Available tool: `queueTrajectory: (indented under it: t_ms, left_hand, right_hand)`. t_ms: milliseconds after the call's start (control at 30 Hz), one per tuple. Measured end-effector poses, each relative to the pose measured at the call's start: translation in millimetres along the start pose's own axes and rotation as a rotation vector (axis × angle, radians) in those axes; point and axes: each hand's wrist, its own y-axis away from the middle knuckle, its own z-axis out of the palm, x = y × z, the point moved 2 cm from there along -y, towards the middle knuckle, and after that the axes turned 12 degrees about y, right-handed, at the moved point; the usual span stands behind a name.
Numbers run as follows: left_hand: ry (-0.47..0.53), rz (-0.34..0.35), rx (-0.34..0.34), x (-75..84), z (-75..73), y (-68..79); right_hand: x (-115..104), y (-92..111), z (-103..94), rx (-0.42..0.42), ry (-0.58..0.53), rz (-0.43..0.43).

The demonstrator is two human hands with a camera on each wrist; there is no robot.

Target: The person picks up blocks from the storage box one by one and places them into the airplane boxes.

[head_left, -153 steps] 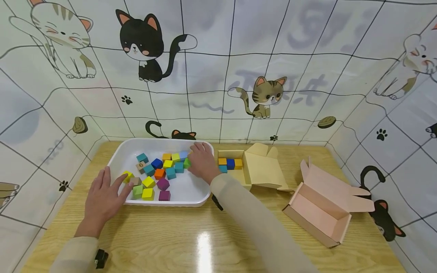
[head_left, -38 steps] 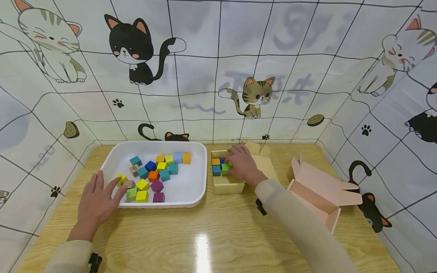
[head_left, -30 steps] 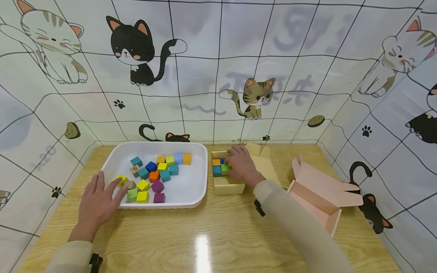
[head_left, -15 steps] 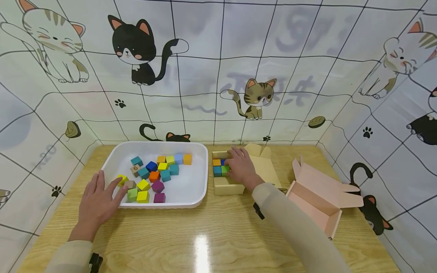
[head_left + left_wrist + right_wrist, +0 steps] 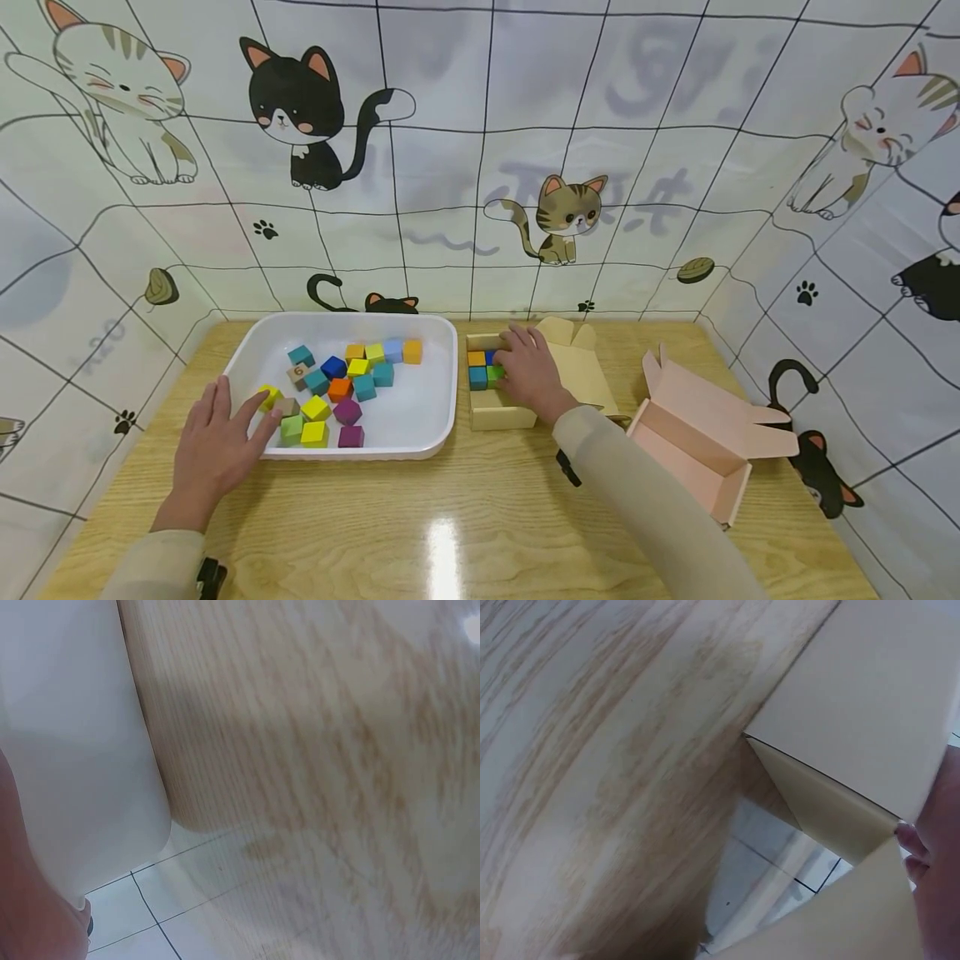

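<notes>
Wood tbl point(image 5: 360, 525), cat-print wall point(image 5: 450, 175), L hand point(image 5: 213, 442) spread at tray point(image 5: 412, 425), R hand point(image 5: 528, 375) in yel box point(image 5: 501, 418), grip unclear

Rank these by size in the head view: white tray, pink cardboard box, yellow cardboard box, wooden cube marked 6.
1. White tray
2. Pink cardboard box, yellow cardboard box: unsure, right hand partly covers the yellow one
3. Wooden cube marked 6

A flat, light-brown wood-grain tabletop point(image 5: 337, 517) bears a narrow white light reflection point(image 5: 443, 557). A white, black-gridded, cat-printed wall covering point(image 5: 446, 158) (small black paw prints point(image 5: 266, 229) included) encloses the tabletop at the back and both sides.
</notes>
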Motion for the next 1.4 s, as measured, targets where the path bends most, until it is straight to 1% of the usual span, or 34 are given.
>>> queueTrajectory:
  t_ms: [100,200,367,467,567,700,833,900,1067,1200,1400]
  left_hand:
    - [-0.004,0.002,-0.001,0.0,0.3,0.0]
    - [-0.003,0.004,0.002,0.2,0.3,0.0]
    - [-0.006,0.003,0.003,1.4,-0.4,0.4]
    - [-0.01,0.001,0.002,0.7,-0.8,0.6]
    - [-0.012,0.0,-0.005,0.3,-0.7,1.0]
    - [-0.008,0.001,-0.009,-0.1,-0.3,1.0]
    - [-0.007,0.009,-0.003,-1.0,-0.1,0.2]
    - [-0.014,0.013,0.0,-1.5,0.0,-0.6]
    - [-0.025,0.006,0.009,-3.0,0.3,-1.9]
    - [-0.019,0.002,0.008,-2.6,0.1,-2.2]
    - [-0.008,0.003,0.002,-1.2,-0.5,-0.9]
  right_hand:
    - [2,-1,-2.0,-0.018,-0.015,-0.005]
    - [3,-3,-5.4,-0.018,-0.025,-0.011]
    - [2,-7,-18.2,0.015,-0.076,-0.009]
    - [-3,-11,-28.9,0.037,-0.108,-0.006]
    - [-11,-17,-37.0,0.059,-0.133,-0.013]
    - [-24,-26,-41.1,0.066,-0.147,-0.017]
    - [-40,-36,-41.7,0.025,-0.147,-0.023]
    - [-48,-41,-42.4,0.007,-0.125,-0.036]
    - [-67,-55,-42.9,0.012,-0.089,-0.063]
    - [-79,-66,-41.7,0.006,-0.081,-0.07]
    - [-93,-81,-35.9,-0.049,-0.041,-0.081]
